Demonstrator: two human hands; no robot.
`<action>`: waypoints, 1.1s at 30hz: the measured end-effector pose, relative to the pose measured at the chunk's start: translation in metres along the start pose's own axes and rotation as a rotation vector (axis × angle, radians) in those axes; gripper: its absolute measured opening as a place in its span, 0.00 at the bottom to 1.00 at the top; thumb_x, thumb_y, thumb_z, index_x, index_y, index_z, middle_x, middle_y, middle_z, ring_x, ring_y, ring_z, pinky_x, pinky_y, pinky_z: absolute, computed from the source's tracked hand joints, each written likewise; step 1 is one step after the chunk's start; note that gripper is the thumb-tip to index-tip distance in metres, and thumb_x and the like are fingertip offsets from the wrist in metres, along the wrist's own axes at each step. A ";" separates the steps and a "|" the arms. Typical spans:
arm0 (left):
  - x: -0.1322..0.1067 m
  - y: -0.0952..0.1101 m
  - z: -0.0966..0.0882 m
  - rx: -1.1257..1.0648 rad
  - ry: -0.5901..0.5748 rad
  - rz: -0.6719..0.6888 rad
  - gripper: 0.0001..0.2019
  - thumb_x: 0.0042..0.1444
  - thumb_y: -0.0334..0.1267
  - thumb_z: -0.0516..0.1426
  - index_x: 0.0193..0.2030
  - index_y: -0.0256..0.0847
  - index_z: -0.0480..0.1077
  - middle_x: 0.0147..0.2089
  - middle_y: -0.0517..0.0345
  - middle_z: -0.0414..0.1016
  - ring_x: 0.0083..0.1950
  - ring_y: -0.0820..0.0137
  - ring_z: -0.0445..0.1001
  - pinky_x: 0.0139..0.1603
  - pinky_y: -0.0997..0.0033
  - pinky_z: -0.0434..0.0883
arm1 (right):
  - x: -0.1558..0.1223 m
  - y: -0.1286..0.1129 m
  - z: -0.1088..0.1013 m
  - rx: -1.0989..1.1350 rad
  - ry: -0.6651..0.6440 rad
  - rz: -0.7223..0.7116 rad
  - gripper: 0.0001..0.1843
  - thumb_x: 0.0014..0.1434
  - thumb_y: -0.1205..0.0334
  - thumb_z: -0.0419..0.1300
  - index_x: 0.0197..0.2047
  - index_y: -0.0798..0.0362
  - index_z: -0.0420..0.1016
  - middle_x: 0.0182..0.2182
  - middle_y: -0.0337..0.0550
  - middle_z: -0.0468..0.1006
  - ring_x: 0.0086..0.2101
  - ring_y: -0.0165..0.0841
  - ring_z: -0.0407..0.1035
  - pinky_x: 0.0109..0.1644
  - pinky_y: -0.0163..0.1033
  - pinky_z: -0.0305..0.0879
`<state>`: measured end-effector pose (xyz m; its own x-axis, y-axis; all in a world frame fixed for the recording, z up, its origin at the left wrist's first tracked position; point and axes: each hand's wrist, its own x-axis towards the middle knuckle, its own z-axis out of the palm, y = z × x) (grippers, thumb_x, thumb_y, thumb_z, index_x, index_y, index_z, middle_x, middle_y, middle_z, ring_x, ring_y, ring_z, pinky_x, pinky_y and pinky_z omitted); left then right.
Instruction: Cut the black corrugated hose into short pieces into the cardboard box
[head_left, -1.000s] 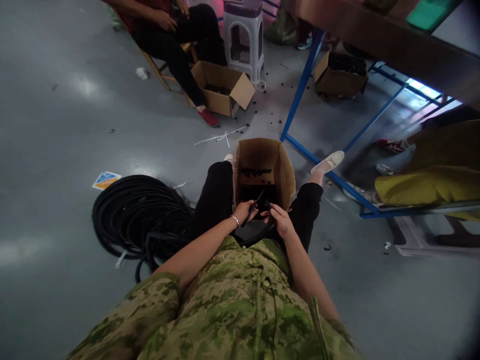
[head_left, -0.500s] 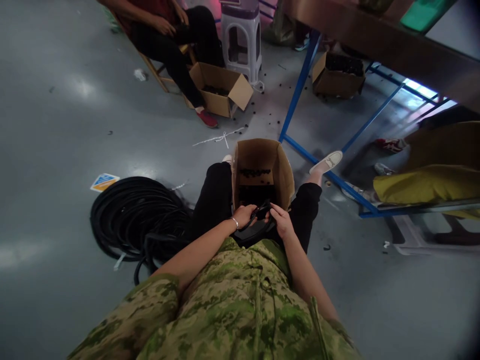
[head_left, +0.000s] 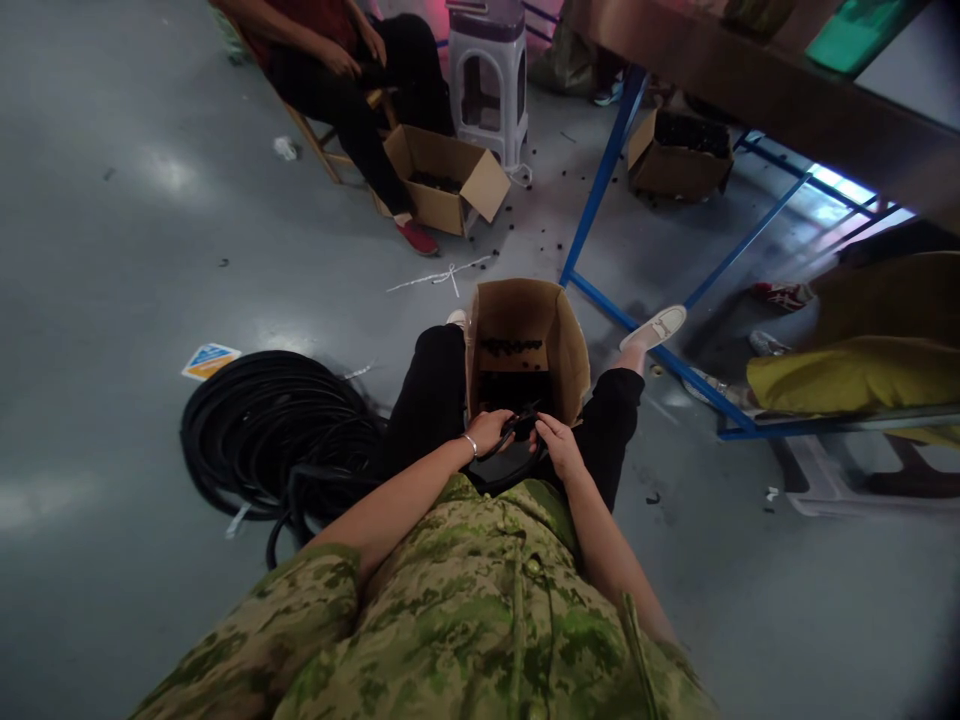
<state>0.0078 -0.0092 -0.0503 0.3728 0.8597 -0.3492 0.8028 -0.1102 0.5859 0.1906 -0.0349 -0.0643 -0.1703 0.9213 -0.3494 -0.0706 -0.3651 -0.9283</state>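
My left hand (head_left: 493, 432), with a bracelet at its wrist, is closed on a black rubber strip (head_left: 526, 424) over the near edge of a cardboard box (head_left: 517, 308). Close by on the other side, my right hand (head_left: 559, 443) pinches the same strip between thumb and fingers. The strip bends in a loop below both hands, towards my lap. Whether a small tool is also in my fingers is too dark to tell. Small black pieces (head_left: 511, 346) lie inside the box, which stands between my knees.
A large coil of black strip (head_left: 262, 430) lies on the floor at left. Ahead, a seated person (head_left: 330, 60) has an open carton (head_left: 442, 205) at their feet, beside a plastic stool (head_left: 489, 90). A blue table frame (head_left: 604, 180) and another carton (head_left: 679, 170) stand at right.
My right hand has shifted slightly down, its fingers moving a little along the strip. My left hand stays almost in place. The view has tilted very slightly.
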 end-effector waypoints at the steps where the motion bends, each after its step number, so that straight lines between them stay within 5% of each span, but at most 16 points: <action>1: 0.000 -0.001 0.001 -0.013 0.001 -0.007 0.12 0.51 0.36 0.56 0.44 0.44 0.74 0.41 0.56 0.79 0.42 0.63 0.77 0.42 0.72 0.68 | 0.000 0.000 0.000 0.019 0.003 0.008 0.25 0.54 0.44 0.60 0.48 0.52 0.74 0.21 0.35 0.71 0.21 0.30 0.66 0.27 0.36 0.64; 12: 0.000 -0.007 0.003 0.105 -0.022 0.071 0.12 0.53 0.37 0.56 0.44 0.42 0.73 0.42 0.54 0.79 0.43 0.63 0.77 0.44 0.71 0.67 | -0.001 -0.006 0.001 -0.103 -0.035 0.015 0.19 0.55 0.44 0.58 0.32 0.53 0.71 0.16 0.31 0.66 0.16 0.26 0.59 0.22 0.33 0.55; 20: -0.003 -0.006 0.003 0.213 0.021 -0.003 0.11 0.56 0.43 0.55 0.36 0.41 0.75 0.30 0.53 0.78 0.34 0.65 0.76 0.38 0.70 0.65 | 0.002 -0.004 -0.003 -0.062 -0.059 0.075 0.21 0.54 0.42 0.59 0.34 0.53 0.72 0.18 0.32 0.68 0.17 0.26 0.60 0.22 0.32 0.55; 33: 0.003 -0.006 0.004 0.316 0.016 -0.049 0.16 0.58 0.48 0.52 0.35 0.41 0.76 0.31 0.49 0.79 0.35 0.61 0.77 0.34 0.69 0.64 | 0.003 -0.005 0.000 0.103 0.017 0.084 0.24 0.51 0.42 0.62 0.41 0.54 0.71 0.19 0.33 0.69 0.18 0.27 0.62 0.23 0.32 0.58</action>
<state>0.0056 -0.0080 -0.0573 0.3246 0.8754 -0.3581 0.9254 -0.2157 0.3116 0.1901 -0.0302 -0.0602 -0.1637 0.8887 -0.4283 -0.1574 -0.4521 -0.8780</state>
